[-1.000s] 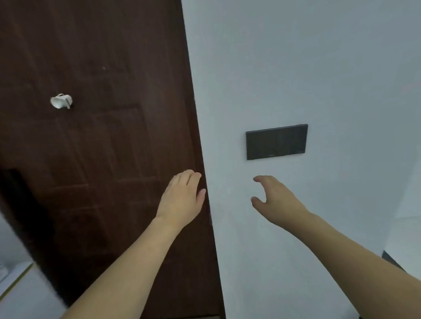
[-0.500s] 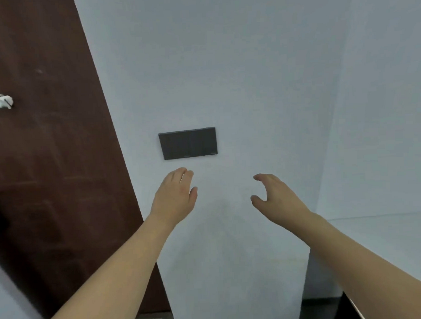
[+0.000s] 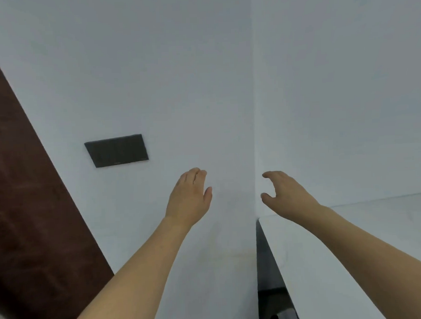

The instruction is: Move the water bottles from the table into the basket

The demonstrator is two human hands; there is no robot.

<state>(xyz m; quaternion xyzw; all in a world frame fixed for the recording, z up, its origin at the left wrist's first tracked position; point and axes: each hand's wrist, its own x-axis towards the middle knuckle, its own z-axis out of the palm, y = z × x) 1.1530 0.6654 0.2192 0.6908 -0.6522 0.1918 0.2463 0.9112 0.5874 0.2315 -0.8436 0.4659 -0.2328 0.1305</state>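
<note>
No water bottle and no basket is in view. My left hand (image 3: 189,198) is raised in front of a white wall, palm away from me, fingers loosely together and holding nothing. My right hand (image 3: 284,192) is held out at the same height, fingers curved and spread from the thumb, also holding nothing. A white table (image 3: 352,237) comes into view at the lower right, under my right forearm; the part of its top that shows has nothing on it.
A dark rectangular switch plate (image 3: 117,150) is fixed to the white wall left of my hands. A dark brown door (image 3: 21,203) fills the left edge. The walls meet in a corner (image 3: 254,109) above the table's near end.
The view has swung to the right: the door and switch plate slid left, the door's white hook left the frame, and the wall corner and white table came into sight. Both hands kept their pose.
</note>
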